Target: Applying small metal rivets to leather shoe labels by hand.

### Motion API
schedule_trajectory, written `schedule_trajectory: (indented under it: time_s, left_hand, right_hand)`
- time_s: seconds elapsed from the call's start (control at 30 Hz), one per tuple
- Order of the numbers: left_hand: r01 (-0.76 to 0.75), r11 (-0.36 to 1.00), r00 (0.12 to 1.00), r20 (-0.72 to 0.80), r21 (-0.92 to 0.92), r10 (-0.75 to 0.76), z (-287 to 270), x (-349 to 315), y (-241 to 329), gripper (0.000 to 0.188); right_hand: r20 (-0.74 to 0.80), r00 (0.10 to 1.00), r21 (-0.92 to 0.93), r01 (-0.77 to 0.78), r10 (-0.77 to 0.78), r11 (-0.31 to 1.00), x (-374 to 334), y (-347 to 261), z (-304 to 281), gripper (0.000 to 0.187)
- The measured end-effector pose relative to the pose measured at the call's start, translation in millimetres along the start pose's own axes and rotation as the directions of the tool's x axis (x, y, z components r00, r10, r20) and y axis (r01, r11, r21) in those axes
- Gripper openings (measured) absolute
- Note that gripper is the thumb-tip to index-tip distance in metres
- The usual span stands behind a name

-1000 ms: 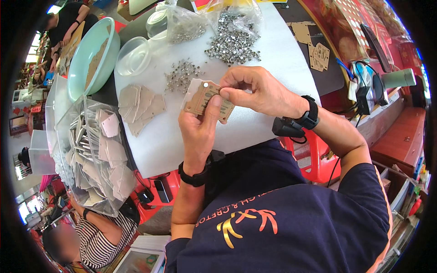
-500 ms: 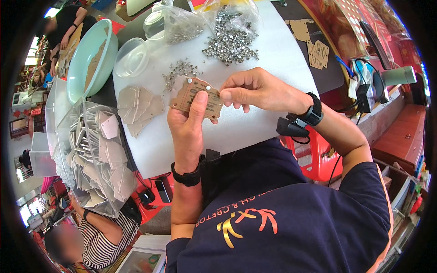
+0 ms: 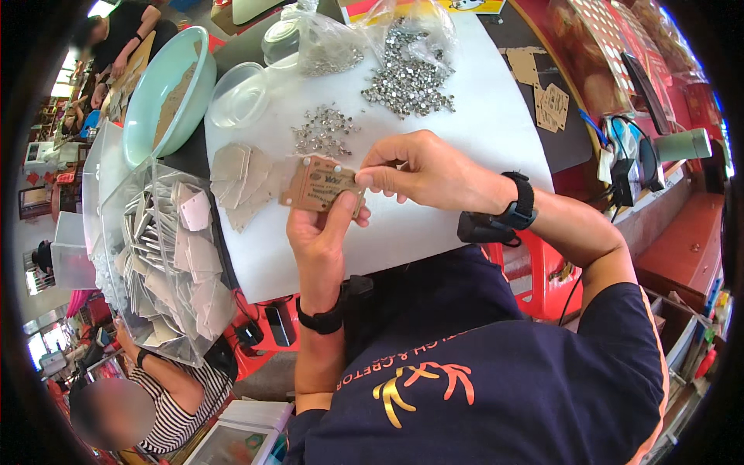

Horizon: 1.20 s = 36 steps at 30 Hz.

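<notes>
My left hand point(image 3: 319, 244) grips a thin brown board point(image 3: 316, 184) with dark print and small spots at its corners, the thumb lying across its printed face. At the board's right edge my right hand point(image 3: 422, 174) is closed in a pinch. Whatever sits between those fingertips is hidden. Just beyond the board lies a small scatter of shiny metal studs point(image 3: 324, 130). A larger heap of studs point(image 3: 407, 81) spills from a clear plastic bag farther back. Left of my left hand, a loose stack of grey-brown boards point(image 3: 242, 184) rests on the white table point(image 3: 267, 267).
A clear bin point(image 3: 174, 271) full of grey boards stands at the left, below a pale green basin point(image 3: 174, 97). Clear tubs point(image 3: 239, 94) and another bag of studs point(image 3: 329, 50) are at the back. More cut boards point(image 3: 550, 107) lie far right. Another person point(image 3: 182, 403) sits lower left.
The brown board has turned in my left hand, and its printed face lies at a different angle. My right hand stays at its right edge. The whole view has shifted slightly.
</notes>
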State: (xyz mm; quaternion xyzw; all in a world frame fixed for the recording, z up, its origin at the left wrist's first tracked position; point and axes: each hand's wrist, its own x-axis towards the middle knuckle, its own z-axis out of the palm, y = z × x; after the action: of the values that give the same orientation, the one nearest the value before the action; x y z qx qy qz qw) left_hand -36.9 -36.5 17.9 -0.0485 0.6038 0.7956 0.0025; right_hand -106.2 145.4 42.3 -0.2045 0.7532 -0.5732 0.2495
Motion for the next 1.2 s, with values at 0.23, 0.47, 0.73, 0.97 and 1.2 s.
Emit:
schedule_trajectory:
  time_s: [0.23, 0.47, 0.73, 0.97, 1.2]
  left_hand:
    - [-0.104, 0.988, 0.992, -0.077, -0.118, 0.096, -34.7, -8.4, -15.8, 0.024]
    - [-0.098, 0.979, 0.994, -0.056, -0.179, 0.090, -37.7, -6.8, -18.9, 0.028]
    - [-0.080, 0.981, 0.996, -0.048, -0.175, 0.073, -39.3, -6.9, -19.6, 0.025]
    - [-0.085, 0.986, 0.996, -0.049, -0.144, 0.078, -35.7, -7.0, -17.8, 0.026]
    - [-0.066, 0.988, 0.997, -0.055, -0.140, 0.059, -35.6, -6.3, -17.1, 0.031]
  right_hand:
    - [-0.090, 0.996, -0.326, -0.006, -0.024, 0.945, 40.6, 5.0, -49.8, 0.018]
    - [0.053, 0.999, -0.549, 0.036, -0.008, 0.835, 61.0, 7.1, -53.3, 0.016]
    - [0.041, 0.993, -0.564, 0.115, -0.111, 0.818, 76.5, 10.6, -44.0, 0.013]
    - [-0.012, 0.960, -0.824, 0.149, -0.280, 0.546, 86.2, 36.2, -22.4, 0.012]
    - [0.005, 0.987, -0.752, 0.109, -0.160, 0.650, 73.8, 24.7, -31.2, 0.012]
